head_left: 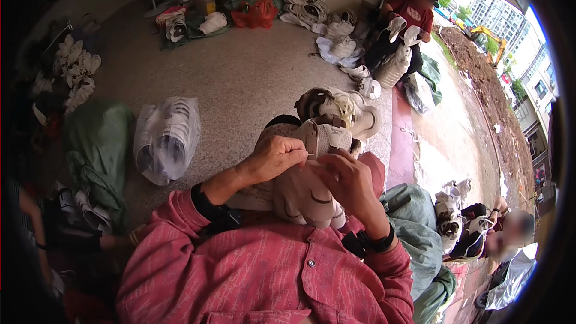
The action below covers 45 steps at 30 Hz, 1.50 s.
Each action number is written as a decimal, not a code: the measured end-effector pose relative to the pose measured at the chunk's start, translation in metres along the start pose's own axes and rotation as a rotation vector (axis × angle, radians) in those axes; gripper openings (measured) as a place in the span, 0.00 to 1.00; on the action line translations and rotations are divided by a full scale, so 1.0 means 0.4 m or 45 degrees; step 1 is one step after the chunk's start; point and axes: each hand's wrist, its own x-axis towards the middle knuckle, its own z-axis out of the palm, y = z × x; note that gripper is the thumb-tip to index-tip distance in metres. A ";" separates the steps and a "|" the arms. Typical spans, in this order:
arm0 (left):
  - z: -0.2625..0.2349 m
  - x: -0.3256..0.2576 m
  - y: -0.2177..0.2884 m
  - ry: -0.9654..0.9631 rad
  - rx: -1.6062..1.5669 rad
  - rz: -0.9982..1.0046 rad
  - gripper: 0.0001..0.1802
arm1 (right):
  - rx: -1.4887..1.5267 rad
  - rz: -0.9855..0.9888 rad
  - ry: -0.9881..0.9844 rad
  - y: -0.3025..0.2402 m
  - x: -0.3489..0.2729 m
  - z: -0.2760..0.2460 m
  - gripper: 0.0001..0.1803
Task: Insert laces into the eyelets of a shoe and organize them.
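A pale beige shoe upper (306,195) lies in my lap, below and between my hands. My left hand (273,159) is closed in a pinch above it, thumb and forefinger pointing right. Close by on the right, my right hand (351,183) is also closed, its fingertips pressed together near the left ones. Whatever the fingertips hold is too thin and small to make out. Just beyond my hands sits a perforated beige shoe upper (330,138). Behind that rests a pile of more uppers (345,111) with loose pale laces.
Left of me stand a clear plastic bag of uppers (168,138) and a green sack (99,150). A grey-green sack (414,216) touches my right side. One person (411,18) handles uppers at the far right; another (510,234) sits at the near right. Uppers are stacked (306,0) by the back wall.
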 end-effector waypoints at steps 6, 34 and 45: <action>0.007 0.001 0.017 0.104 0.054 0.038 0.15 | 0.020 -0.070 -0.005 0.010 0.002 -0.001 0.10; -0.139 0.141 0.094 -0.564 0.451 0.477 0.20 | -0.214 -0.104 -0.264 -0.017 0.111 -0.104 0.05; -0.112 0.127 0.039 -0.368 0.260 0.437 0.17 | -0.071 -0.436 -0.291 0.023 0.144 -0.012 0.05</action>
